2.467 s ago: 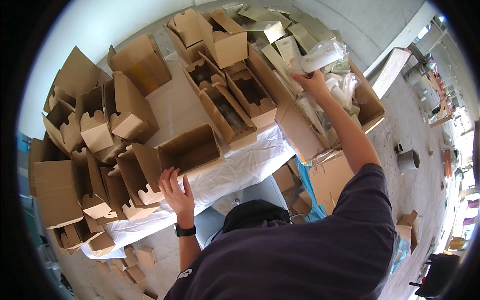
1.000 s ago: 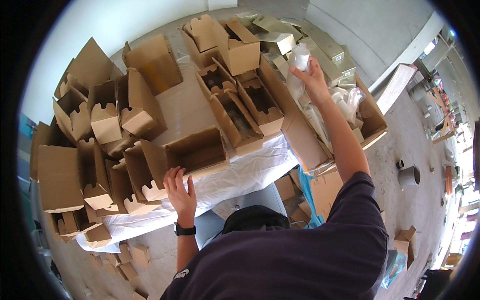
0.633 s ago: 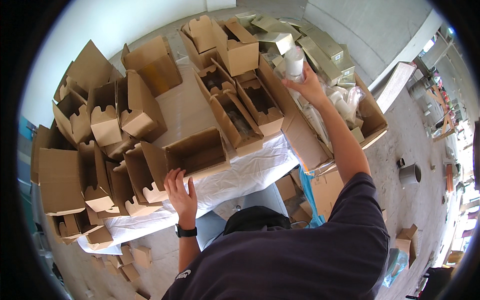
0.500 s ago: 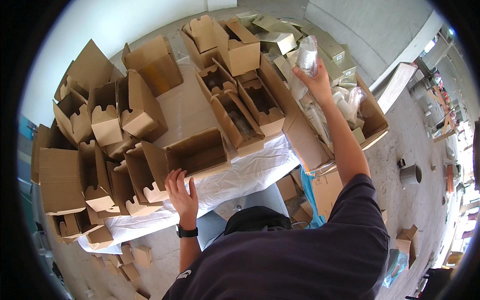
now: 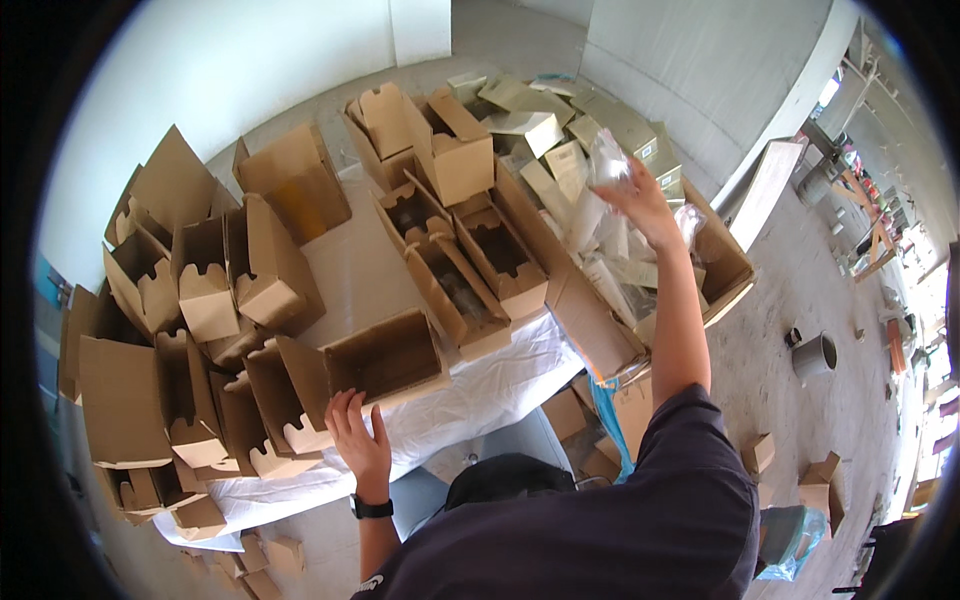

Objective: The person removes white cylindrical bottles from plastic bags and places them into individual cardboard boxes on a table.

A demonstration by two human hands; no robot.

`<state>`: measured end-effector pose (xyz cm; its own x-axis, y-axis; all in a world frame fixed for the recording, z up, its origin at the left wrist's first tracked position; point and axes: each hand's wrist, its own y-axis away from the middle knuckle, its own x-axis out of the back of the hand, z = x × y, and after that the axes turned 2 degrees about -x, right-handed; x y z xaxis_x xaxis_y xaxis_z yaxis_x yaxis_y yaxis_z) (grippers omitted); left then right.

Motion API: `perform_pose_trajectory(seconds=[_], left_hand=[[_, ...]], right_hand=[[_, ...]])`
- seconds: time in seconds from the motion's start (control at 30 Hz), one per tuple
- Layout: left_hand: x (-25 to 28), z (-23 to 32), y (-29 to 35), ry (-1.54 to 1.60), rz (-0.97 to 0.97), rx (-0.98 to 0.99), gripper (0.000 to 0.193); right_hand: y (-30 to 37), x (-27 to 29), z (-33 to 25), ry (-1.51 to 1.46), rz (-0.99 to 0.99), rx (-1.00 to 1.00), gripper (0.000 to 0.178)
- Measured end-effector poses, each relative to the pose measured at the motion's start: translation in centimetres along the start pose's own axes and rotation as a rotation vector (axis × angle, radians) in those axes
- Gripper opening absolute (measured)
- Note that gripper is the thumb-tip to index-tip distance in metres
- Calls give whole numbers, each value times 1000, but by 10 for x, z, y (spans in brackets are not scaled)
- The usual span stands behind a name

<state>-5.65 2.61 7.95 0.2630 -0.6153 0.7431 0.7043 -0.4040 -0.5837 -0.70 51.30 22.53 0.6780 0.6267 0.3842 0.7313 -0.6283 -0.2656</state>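
My left hand (image 5: 360, 445) rests with its fingers apart at the near left corner of an open, narrow cardboard box (image 5: 388, 350), which lies at the table's front edge. My right hand (image 5: 645, 208) reaches out over a large cardboard box (image 5: 575, 275) on the right. Its fingers are closed round a clear plastic bag (image 5: 606, 158) with something whitish inside, too blurred to name. Beneath that hand lie more clear bags with white contents (image 5: 625, 240). Several pale greenish-gold boxes (image 5: 525, 128) are heaped behind them.
Open cardboard boxes (image 5: 208, 275) crowd the left of the table. A few others (image 5: 460, 285) stand in the middle, one with clear-wrapped things inside. White cloth (image 5: 500, 365) hangs over the front edge. Small cartons (image 5: 265, 560) and a grey bucket (image 5: 815, 355) are on the floor.
The whole view has shifted a little. My right hand has turned, and the bag in it leans more to the left. My left hand stays by the same box corner.
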Motion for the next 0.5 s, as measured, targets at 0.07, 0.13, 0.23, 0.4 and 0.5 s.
perform_pose_trajectory(seconds=[0.07, 0.13, 0.23, 0.4, 0.5], left_hand=[[0, 1, -2, 4, -13, -3, 28], [-1, 1, -2, -1, -11, -11, 28], [0, 3, -4, 6, -5, -20, 29], [1, 1, -1, -3, 7, -20, 29], [1, 2, -2, -12, 5, -21, 28]], right_hand=[[9, 15, -9, 15, -79, -60, 67], [17, 27, -18, -6, -135, -122, 75], [11, 36, -2, -145, -66, -55, 74], [9, 32, -11, -597, 58, -23, 39], [5, 42, -14, -852, 276, 92, 34]])
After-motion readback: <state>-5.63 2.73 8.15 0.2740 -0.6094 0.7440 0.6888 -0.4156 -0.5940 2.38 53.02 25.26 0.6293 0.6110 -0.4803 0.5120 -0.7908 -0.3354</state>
